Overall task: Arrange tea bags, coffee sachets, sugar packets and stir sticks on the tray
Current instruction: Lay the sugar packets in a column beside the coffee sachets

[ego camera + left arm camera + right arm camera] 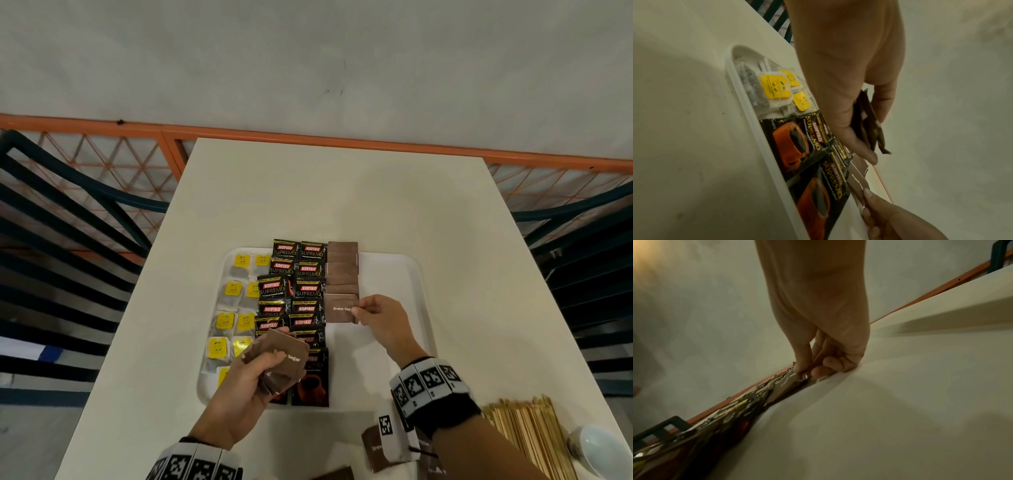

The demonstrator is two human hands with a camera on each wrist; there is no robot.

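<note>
Sugar packet [340, 309] between right fingertips [356, 311]

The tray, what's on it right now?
On the tray: tea bags at left, coffee sachets in the middle, a sugar packet column. The left hand hides part of the sachets; no stir sticks show on it.

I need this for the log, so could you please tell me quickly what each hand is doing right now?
Left hand: closed on a stack of sugar packets.
Right hand: pinching one sugar packet at the tray.
</note>
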